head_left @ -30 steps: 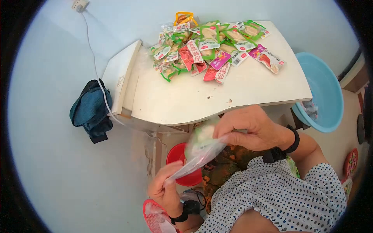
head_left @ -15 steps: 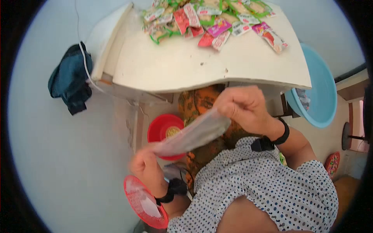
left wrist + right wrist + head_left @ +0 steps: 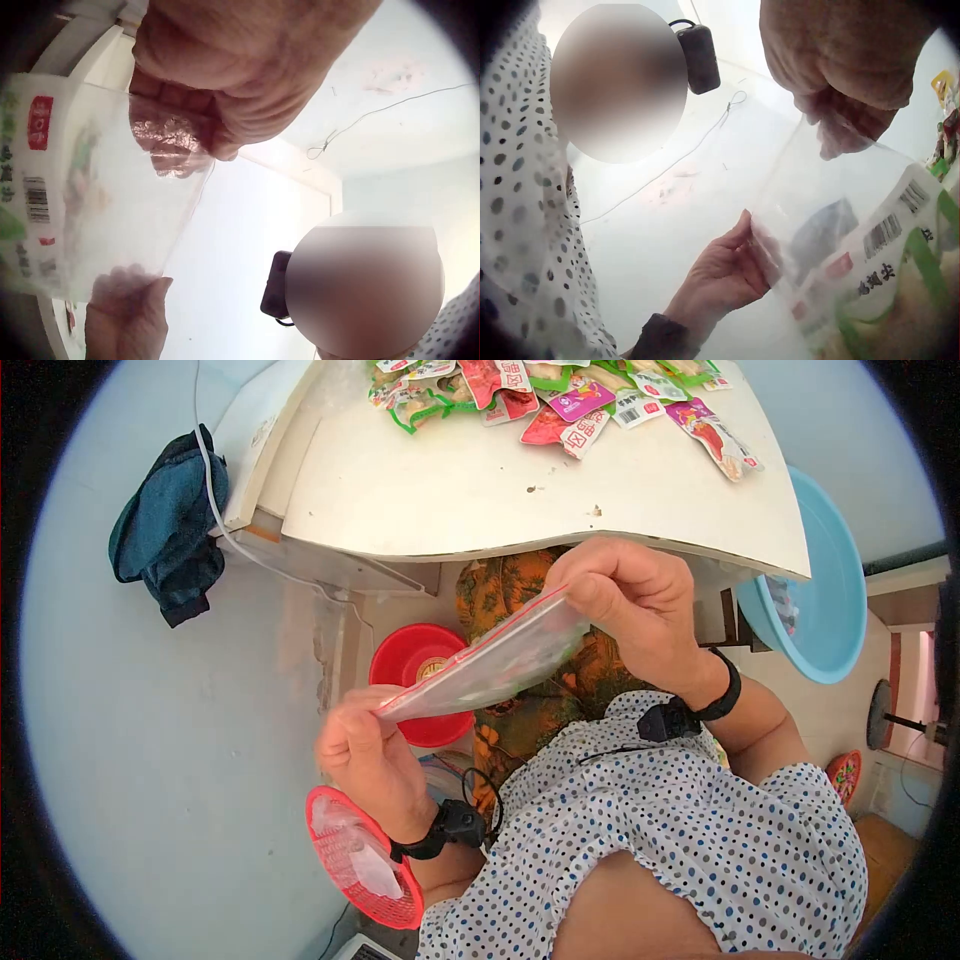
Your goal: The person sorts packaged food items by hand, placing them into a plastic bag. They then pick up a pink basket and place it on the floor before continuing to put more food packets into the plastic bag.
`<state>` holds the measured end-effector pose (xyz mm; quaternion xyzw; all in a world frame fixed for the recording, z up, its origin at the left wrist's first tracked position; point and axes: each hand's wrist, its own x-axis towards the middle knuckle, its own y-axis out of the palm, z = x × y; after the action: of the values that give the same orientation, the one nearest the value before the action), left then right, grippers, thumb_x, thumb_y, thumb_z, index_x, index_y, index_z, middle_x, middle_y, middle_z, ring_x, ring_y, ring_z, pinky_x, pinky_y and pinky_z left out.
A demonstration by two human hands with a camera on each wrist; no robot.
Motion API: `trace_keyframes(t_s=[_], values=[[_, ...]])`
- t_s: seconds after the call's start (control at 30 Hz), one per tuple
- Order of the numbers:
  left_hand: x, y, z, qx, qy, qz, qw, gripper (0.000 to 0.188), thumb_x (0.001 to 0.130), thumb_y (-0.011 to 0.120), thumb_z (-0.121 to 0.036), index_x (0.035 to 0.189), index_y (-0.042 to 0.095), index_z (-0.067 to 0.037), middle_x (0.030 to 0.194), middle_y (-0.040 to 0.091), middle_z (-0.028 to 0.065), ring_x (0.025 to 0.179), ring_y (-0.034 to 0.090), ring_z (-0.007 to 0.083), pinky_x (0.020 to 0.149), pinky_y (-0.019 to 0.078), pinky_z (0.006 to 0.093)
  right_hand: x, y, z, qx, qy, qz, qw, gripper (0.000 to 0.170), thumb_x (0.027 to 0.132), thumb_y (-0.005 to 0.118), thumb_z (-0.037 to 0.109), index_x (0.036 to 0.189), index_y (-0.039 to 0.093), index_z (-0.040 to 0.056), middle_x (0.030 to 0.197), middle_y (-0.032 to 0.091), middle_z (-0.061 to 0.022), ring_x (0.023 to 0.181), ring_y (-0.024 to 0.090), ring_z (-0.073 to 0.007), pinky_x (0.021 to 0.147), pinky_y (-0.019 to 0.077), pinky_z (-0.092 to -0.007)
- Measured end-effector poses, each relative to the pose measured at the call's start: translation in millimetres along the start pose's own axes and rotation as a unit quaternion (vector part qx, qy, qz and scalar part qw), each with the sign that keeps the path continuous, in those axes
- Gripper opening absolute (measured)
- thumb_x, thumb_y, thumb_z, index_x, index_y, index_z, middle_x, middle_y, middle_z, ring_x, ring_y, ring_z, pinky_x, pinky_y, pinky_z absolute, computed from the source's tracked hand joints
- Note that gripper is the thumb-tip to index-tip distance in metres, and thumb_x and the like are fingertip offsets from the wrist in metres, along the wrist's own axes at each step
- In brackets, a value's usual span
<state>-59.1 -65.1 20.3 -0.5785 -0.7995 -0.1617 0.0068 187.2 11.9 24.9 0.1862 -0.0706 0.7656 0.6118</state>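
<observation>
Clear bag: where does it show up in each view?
Head: clear bag, near centre.
Left wrist: clear bag, left side.
Right wrist: clear bag, lower right.
Shared landmark: the left hand, holding one end of it: left of centre in head, top in left wrist, lower middle in right wrist.

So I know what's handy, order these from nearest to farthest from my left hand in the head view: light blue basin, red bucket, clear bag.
1. Clear bag, held in your left hand.
2. Red bucket, partly behind the clear bag.
3. Light blue basin, off to the right.
</observation>
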Motion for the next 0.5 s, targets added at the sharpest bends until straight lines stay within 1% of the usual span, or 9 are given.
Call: trace_keyframes(t_s=[0.07, 0.1, 0.17, 0.2, 0.27, 0.3, 0.37, 0.47, 0.5], values=[[-0.6, -1.4, 1.2, 0.003, -0.010, -0.028, 1.000, 0.038, 0.095, 0.063, -0.030, 0.087, 0.066, 0.007, 0.092, 0.069, 0.0177, 0.085, 0.065, 0.0225, 0.080, 0.0499, 0.0328, -0.4, 3.3, -1.2, 0.022, 0.017, -0.007, 1.000, 0.015, 0.096, 0.063, 0.012, 0.094, 0.067, -0.0024, 0.079, 0.066, -0.0010, 0.072, 0.058, -0.0056, 0.065, 0.0479, -0.0217], [0.9, 0.6, 0.0, 0.015, 0.005, -0.026, 1.000, 0.036, 0.097, 0.061, -0.029, 0.090, 0.066, 0.006, 0.093, 0.069, 0.0163, 0.086, 0.065, 0.0216, 0.081, 0.0502, 0.0329, -0.3, 4.0, -1.1, 0.034, 0.025, -0.011, 0.999, 0.015, 0.096, 0.063, 0.012, 0.093, 0.067, -0.0024, 0.080, 0.065, -0.0009, 0.072, 0.058, -0.0055, 0.065, 0.0477, -0.0217], [6.4, 7.7, -5.1, 0.040, 0.034, -0.021, 0.998, 0.032, 0.099, 0.058, -0.027, 0.097, 0.066, 0.004, 0.095, 0.069, 0.0137, 0.086, 0.065, 0.0199, 0.083, 0.0507, 0.0332, 0.1, 1.3, 2.3, 0.011, 0.020, 0.003, 1.000, 0.015, 0.096, 0.062, 0.011, 0.093, 0.066, -0.0028, 0.085, 0.065, -0.0042, 0.076, 0.057, -0.0082, 0.068, 0.0466, -0.0235], [7.6, 10.3, -8.5, 0.085, 0.059, -0.033, 0.994, 0.032, 0.098, 0.060, -0.027, 0.098, 0.066, 0.004, 0.096, 0.069, 0.0136, 0.089, 0.065, 0.0208, 0.085, 0.0503, 0.0341, -0.4, 0.4, 3.3, 0.000, 0.018, 0.010, 1.000, 0.014, 0.097, 0.061, 0.010, 0.093, 0.065, -0.0030, 0.088, 0.065, -0.0058, 0.078, 0.057, -0.0096, 0.070, 0.0461, -0.0245], [9.6, 14.8, -15.4, 0.174, 0.112, -0.057, 0.977, 0.033, 0.094, 0.064, -0.027, 0.102, 0.066, 0.005, 0.099, 0.069, 0.0135, 0.094, 0.065, 0.0227, 0.089, 0.0494, 0.0359, -2.0, 5.6, -0.8, 0.020, 0.005, -0.006, 1.000, 0.013, 0.095, 0.063, 0.010, 0.091, 0.066, -0.0022, 0.082, 0.065, -0.0025, 0.074, 0.057, -0.0065, 0.065, 0.0459, -0.0224], [12.2, 18.1, -21.6, 0.264, 0.170, -0.023, 0.949, 0.034, 0.088, 0.069, -0.027, 0.104, 0.067, 0.003, 0.099, 0.069, 0.0127, 0.097, 0.064, 0.0251, 0.090, 0.0486, 0.0380, -2.4, 7.1, -1.5, 0.029, 0.000, -0.014, 0.999, 0.012, 0.094, 0.064, 0.010, 0.091, 0.066, -0.0017, 0.079, 0.065, -0.0008, 0.072, 0.056, -0.0050, 0.063, 0.0459, -0.0213], [19.3, 26.0, -36.3, 0.432, 0.278, 0.044, 0.857, 0.042, 0.077, 0.078, -0.028, 0.107, 0.067, 0.000, 0.099, 0.069, 0.0110, 0.102, 0.064, 0.0301, 0.093, 0.0470, 0.0421, -3.1, 5.1, 2.0, -0.008, -0.002, 0.003, 1.000, 0.011, 0.093, 0.065, 0.009, 0.090, 0.066, -0.0013, 0.078, 0.065, -0.0015, 0.071, 0.056, -0.0055, 0.062, 0.0455, -0.0220], [20.4, 50.4, -51.0, 0.535, 0.321, 0.112, 0.773, 0.041, 0.072, 0.080, -0.025, 0.105, 0.069, -0.004, 0.098, 0.068, 0.0091, 0.103, 0.063, 0.0336, 0.096, 0.0450, 0.0465, -3.3, 6.0, 6.1, -0.050, -0.034, 0.022, 0.998, 0.009, 0.090, 0.067, 0.008, 0.088, 0.067, -0.0005, 0.077, 0.065, -0.0033, 0.069, 0.057, -0.0078, 0.061, 0.0454, -0.0235], [20.8, 56.2, -51.4, 0.534, 0.318, 0.128, 0.773, 0.038, 0.071, 0.080, -0.023, 0.103, 0.070, -0.005, 0.096, 0.068, 0.0085, 0.101, 0.063, 0.0326, 0.096, 0.0447, 0.0470, -3.2, 6.4, 6.6, -0.061, -0.050, 0.026, 0.997, 0.009, 0.090, 0.068, 0.008, 0.087, 0.067, -0.0002, 0.077, 0.065, -0.0039, 0.069, 0.057, -0.0088, 0.061, 0.0455, -0.0241]])
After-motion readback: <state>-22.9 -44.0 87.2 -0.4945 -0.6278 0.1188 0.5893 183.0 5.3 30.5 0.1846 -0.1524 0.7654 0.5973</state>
